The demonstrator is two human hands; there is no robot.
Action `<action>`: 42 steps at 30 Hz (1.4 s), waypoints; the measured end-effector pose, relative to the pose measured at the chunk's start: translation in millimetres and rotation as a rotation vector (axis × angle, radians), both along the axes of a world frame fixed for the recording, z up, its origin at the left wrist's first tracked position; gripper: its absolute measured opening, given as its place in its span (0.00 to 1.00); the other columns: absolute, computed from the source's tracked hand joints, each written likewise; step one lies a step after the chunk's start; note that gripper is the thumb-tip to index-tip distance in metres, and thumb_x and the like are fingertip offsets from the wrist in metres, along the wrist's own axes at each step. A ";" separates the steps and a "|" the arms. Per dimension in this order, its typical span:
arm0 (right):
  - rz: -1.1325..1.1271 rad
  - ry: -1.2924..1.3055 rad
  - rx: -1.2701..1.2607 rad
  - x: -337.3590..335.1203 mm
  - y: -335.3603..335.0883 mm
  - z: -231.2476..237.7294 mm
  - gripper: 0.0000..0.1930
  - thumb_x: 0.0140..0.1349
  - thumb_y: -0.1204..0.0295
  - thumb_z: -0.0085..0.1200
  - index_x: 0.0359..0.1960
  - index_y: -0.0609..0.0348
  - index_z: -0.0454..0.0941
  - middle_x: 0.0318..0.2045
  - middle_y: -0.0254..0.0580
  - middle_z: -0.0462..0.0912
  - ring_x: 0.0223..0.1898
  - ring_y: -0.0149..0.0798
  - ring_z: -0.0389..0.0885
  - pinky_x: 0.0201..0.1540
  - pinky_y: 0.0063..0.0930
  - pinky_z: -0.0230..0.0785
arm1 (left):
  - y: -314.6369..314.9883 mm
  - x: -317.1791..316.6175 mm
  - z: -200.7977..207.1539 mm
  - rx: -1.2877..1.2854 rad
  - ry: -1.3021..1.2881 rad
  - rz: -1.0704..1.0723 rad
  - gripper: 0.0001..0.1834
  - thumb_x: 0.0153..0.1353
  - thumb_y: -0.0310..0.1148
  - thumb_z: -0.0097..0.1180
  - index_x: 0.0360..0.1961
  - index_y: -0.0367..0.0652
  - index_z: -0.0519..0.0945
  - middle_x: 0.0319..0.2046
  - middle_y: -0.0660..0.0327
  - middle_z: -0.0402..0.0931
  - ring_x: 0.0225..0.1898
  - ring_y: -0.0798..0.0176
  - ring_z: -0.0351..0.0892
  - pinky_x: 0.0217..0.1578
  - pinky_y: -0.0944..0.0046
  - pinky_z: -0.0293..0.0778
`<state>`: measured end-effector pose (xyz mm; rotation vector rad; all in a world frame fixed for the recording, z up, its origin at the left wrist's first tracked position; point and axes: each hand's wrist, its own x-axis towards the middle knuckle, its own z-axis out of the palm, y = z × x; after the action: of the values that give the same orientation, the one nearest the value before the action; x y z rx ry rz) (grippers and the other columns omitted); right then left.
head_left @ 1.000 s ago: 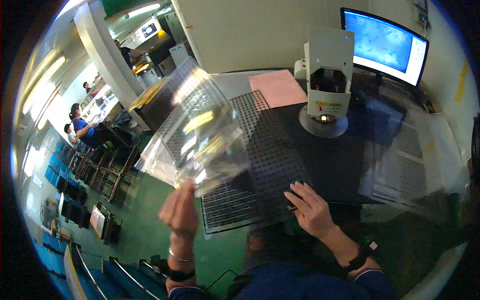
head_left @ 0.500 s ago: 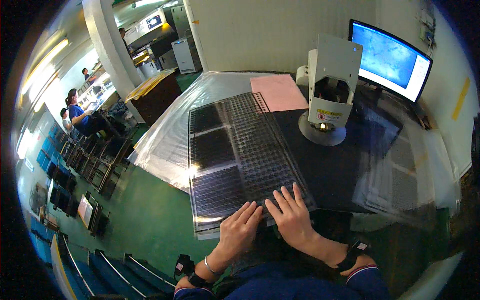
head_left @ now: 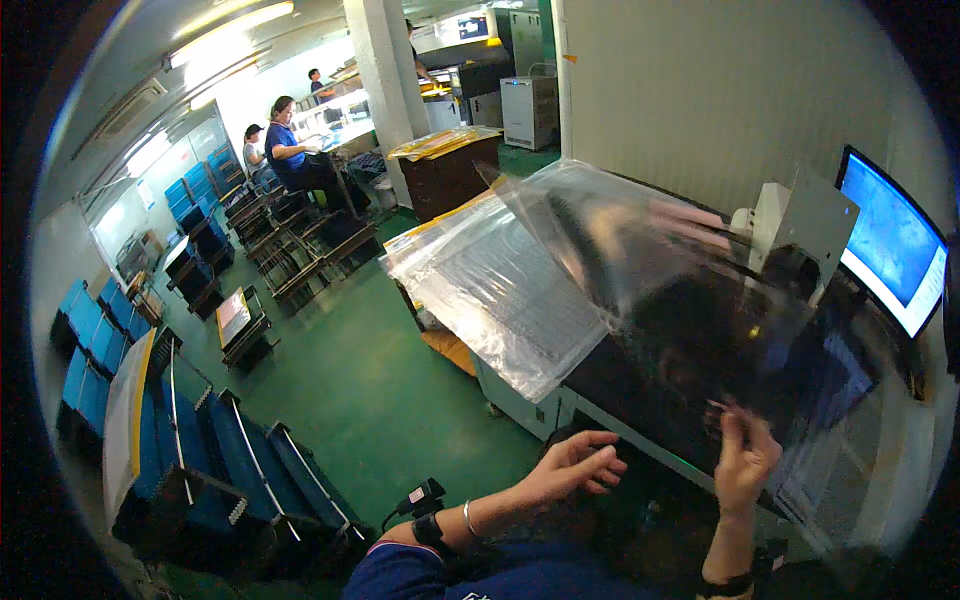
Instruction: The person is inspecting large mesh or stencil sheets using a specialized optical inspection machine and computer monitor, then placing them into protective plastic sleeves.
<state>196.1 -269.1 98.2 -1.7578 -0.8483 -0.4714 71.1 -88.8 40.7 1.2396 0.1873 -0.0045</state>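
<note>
My right hand (head_left: 745,450) pinches the near edge of a large, dark, see-through film sheet (head_left: 640,250). The sheet is raised and bowed over the table, smeared by motion; the table and a pink sheet show faintly through it. My left hand (head_left: 578,468) is in the air before the table's front edge, holding nothing, fingers loosely bent and apart. Beyond it, clear plastic sleeves (head_left: 500,275) lie on the left part of the black-topped table (head_left: 628,385). A white inspection device (head_left: 795,230) stands behind the film, partly covered by it.
A lit monitor (head_left: 895,235) is at the right by the wall. More clear sheets (head_left: 835,480) lie at the table's right end. Blue racks (head_left: 215,460) stand at the lower left. Seated people (head_left: 290,150) work farther back, near a brown cabinet (head_left: 450,185) and a pillar.
My view has turned left. The film, flat under both hands before, is now lifted and swung rightward by my right hand. My left hand has come off it.
</note>
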 end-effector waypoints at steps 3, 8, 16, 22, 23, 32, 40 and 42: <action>-0.055 0.152 0.296 6.6 -35.1 -22.0 0.05 0.59 0.76 0.50 0.34 0.63 0.76 0.29 0.33 0.78 0.29 0.28 0.74 0.36 0.20 0.68 | 9.2 7.5 1.6 -0.290 -0.046 -0.019 0.33 0.61 0.43 0.47 0.61 0.37 0.50 0.49 0.49 0.66 0.51 0.58 0.68 0.50 0.59 0.68; 0.030 0.770 0.668 -28.5 -47.5 -24.4 0.10 0.57 0.73 0.52 0.40 0.61 0.70 0.37 0.37 0.75 0.38 0.32 0.73 0.43 0.27 0.67 | 34.4 -2.3 -4.3 -0.199 -0.298 0.388 0.24 0.60 0.37 0.49 0.55 0.37 0.60 0.46 0.53 0.70 0.45 0.58 0.73 0.45 0.56 0.72; 0.352 1.286 0.436 -46.7 -84.8 -54.9 0.31 0.55 0.70 0.54 0.59 0.63 0.54 0.47 0.46 0.72 0.43 0.41 0.76 0.40 0.31 0.72 | 88.1 -41.8 19.1 0.011 -0.256 1.096 0.11 0.56 0.26 0.51 0.41 0.38 0.70 0.33 0.60 0.75 0.32 0.66 0.76 0.28 0.65 0.74; 0.605 1.514 0.322 -61.9 -120.6 -58.8 0.38 0.52 0.81 0.55 0.62 0.59 0.45 0.46 0.50 0.72 0.44 0.44 0.76 0.42 0.39 0.73 | 89.8 -56.5 -21.9 0.120 -0.132 1.065 0.08 0.58 0.25 0.49 0.39 0.37 0.70 0.33 0.61 0.74 0.31 0.68 0.75 0.29 0.70 0.73; 0.548 1.523 0.346 -67.5 -124.7 -57.5 0.38 0.52 0.81 0.55 0.62 0.59 0.45 0.46 0.50 0.72 0.44 0.44 0.76 0.42 0.39 0.73 | 97.3 -55.3 -30.6 0.171 -0.148 1.105 0.08 0.57 0.26 0.49 0.38 0.36 0.70 0.33 0.60 0.74 0.31 0.67 0.75 0.31 0.70 0.73; -0.004 1.279 0.289 -73.5 -115.8 -71.0 0.08 0.58 0.72 0.52 0.36 0.64 0.71 0.25 0.37 0.77 0.23 0.27 0.77 0.21 0.20 0.73 | 144.6 -58.9 -43.5 0.170 -0.140 1.022 0.14 0.54 0.29 0.52 0.40 0.31 0.71 0.34 0.56 0.75 0.35 0.64 0.75 0.36 0.67 0.73; 0.084 1.080 0.394 -65.9 -102.4 -61.7 0.25 0.61 0.72 0.48 0.57 0.65 0.55 0.34 0.48 0.78 0.34 0.38 0.79 0.30 0.27 0.77 | 146.7 -57.1 -44.1 0.277 -0.118 1.109 0.20 0.58 0.32 0.49 0.45 0.25 0.70 0.44 0.48 0.71 0.48 0.60 0.71 0.51 0.63 0.66; 0.053 1.105 0.384 -66.4 -106.2 -63.8 0.25 0.61 0.72 0.48 0.57 0.65 0.55 0.33 0.48 0.78 0.32 0.36 0.79 0.28 0.26 0.76 | 145.3 -59.3 -44.6 0.358 -0.098 1.097 0.20 0.59 0.32 0.48 0.46 0.25 0.70 0.45 0.48 0.71 0.48 0.61 0.71 0.51 0.64 0.66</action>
<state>129.7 -375.2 34.3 -1.3272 0.0013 0.3660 11.8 56.5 -4.0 1.3462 0.7861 1.0720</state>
